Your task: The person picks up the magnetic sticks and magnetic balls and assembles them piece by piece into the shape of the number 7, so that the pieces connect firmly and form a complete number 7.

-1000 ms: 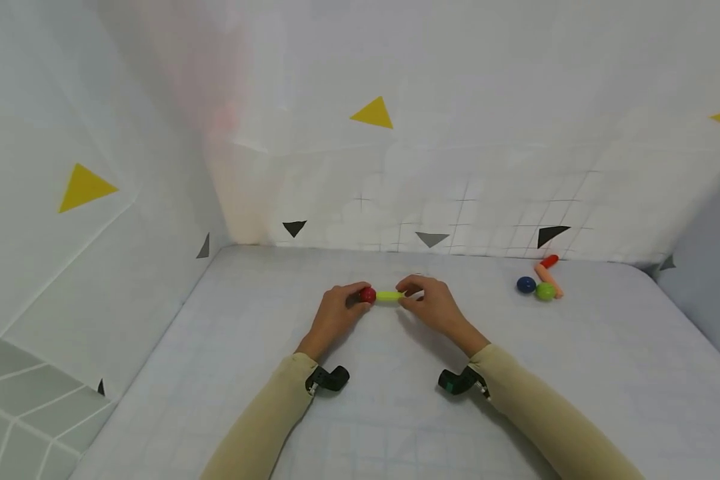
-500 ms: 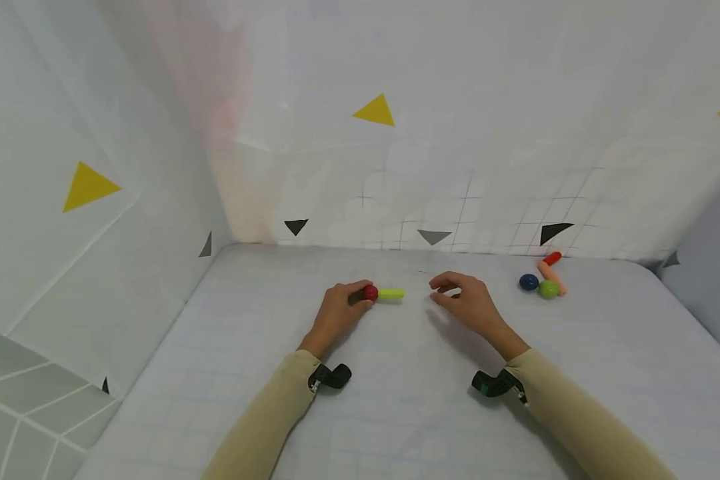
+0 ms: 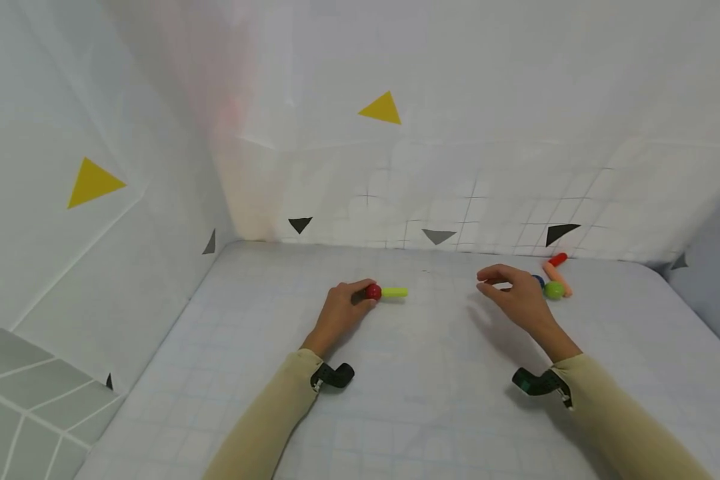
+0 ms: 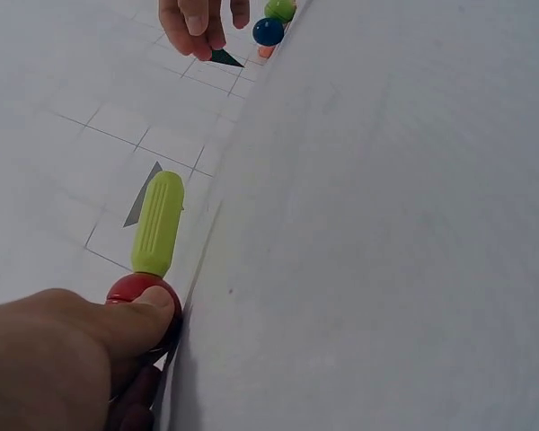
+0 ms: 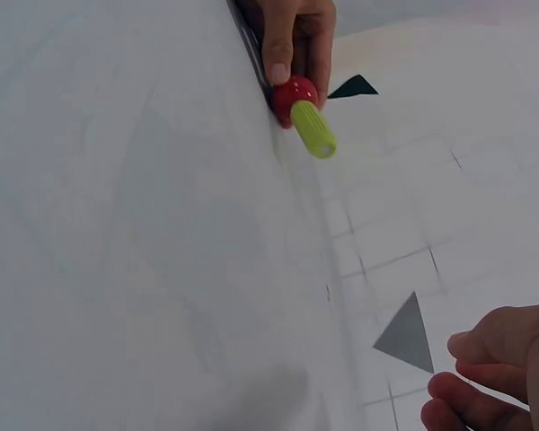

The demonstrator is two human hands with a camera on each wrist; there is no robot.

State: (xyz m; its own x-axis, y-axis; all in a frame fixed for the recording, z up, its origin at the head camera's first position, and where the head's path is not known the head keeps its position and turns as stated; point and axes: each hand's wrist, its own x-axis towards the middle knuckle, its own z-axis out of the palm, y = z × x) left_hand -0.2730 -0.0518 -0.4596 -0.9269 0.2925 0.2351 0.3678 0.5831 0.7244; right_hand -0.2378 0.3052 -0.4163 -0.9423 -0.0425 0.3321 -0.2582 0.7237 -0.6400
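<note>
My left hand (image 3: 338, 312) pinches a red ball (image 3: 374, 292) between thumb and fingers, low over the table. A ribbed yellow-green stick (image 4: 159, 224) juts from the ball, pointing right in the head view. My right hand (image 3: 521, 300) hovers to the right with fingers loosely bent and nothing between them. Just beyond that hand lie a dark blue ball (image 4: 269, 31), partly hidden behind it in the head view, and a light green ball (image 3: 554, 290). A peach-orange stick (image 3: 559, 280) and a short red stick (image 3: 558, 259) lie by them.
The white table (image 3: 432, 373) runs back to a white wall (image 3: 312, 153) bearing yellow, black and grey triangles. Another white wall (image 3: 174, 220) rises along the left side. A small black camera (image 3: 336, 377) sits on the left wrist.
My right hand has let go of the yellow-green stick's end and moved right toward the balls. The left hand keeps its hold on the red ball, the stick still joined to it.
</note>
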